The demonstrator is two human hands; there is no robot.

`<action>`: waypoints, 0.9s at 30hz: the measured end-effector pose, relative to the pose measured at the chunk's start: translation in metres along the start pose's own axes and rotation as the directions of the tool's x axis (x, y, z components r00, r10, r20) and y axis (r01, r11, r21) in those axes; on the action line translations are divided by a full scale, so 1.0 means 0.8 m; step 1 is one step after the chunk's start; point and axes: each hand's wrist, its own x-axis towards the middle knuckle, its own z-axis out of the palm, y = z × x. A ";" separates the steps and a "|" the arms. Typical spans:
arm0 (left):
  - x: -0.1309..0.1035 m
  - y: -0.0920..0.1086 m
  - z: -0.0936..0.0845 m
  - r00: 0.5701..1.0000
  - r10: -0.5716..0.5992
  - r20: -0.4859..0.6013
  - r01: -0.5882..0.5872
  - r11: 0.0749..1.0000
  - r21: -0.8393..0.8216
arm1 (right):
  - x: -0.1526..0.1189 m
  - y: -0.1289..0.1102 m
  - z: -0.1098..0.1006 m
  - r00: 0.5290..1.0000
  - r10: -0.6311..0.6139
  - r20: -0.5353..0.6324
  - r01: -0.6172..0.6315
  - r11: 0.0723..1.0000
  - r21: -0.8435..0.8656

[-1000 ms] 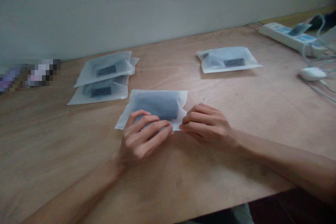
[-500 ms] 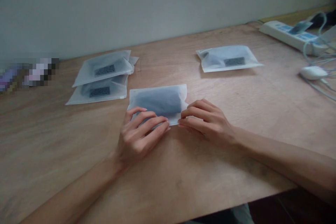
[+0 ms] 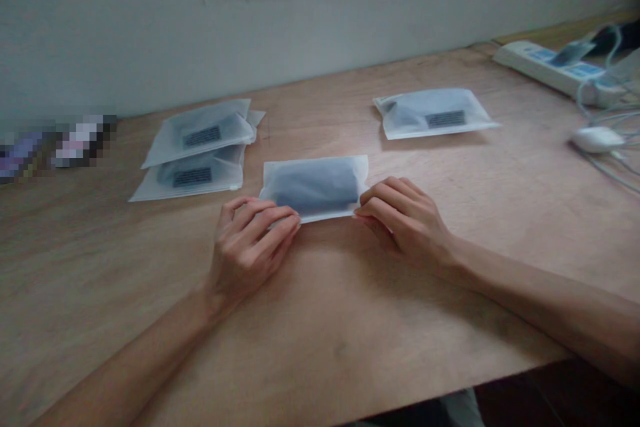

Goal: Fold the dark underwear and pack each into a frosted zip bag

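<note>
A frosted zip bag point(image 3: 316, 185) with something dark inside lies at the middle of the table. My left hand point(image 3: 254, 233) pinches its near left corner, fingers together. At the near right corner, my right hand point(image 3: 403, 220) grips the bag's edge between thumb and fingertips. What exactly the bag contains cannot be made out through the cloudy plastic. Beyond my left hand, two similar bags with black printed labels overlap, an upper bag point(image 3: 203, 130) resting partly on a lower bag point(image 3: 197, 177). Another labelled bag point(image 3: 433, 110) lies farther back on the right.
A white power strip point(image 3: 545, 67) with a plug and cables stands at the back right. Near it lies a white charger point(image 3: 597, 139) with cords. Blurred-out items point(image 3: 80, 140) are at the far left. A wall point(image 3: 320, 13) borders the wooden table point(image 3: 320, 333) behind.
The bag in my hands has shifted away from me and slightly right. My left hand has slid left toward the bag's corner, uncovering more of the near edge; my right hand moved slightly away.
</note>
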 end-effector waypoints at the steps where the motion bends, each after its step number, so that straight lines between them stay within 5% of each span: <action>1: 0.000 -0.004 0.000 1.000 -0.005 -0.004 0.005 1.000 0.006 | 0.000 0.001 0.000 1.000 0.012 -0.003 -0.012 1.000 -0.007; 10: -0.006 -0.042 -0.001 0.998 -0.031 -0.054 0.036 0.994 0.100 | -0.001 0.007 -0.002 0.988 0.151 -0.040 -0.154 0.983 -0.095; 18: -0.009 -0.040 0.001 0.984 -0.152 -0.098 0.161 0.982 0.095 | -0.001 0.004 -0.001 0.977 0.209 -0.049 -0.213 0.973 -0.087; 27: -0.006 -0.033 -0.001 0.984 -0.144 -0.109 0.154 0.983 0.096 | -0.002 0.004 0.001 0.967 0.245 -0.074 -0.248 0.968 -0.038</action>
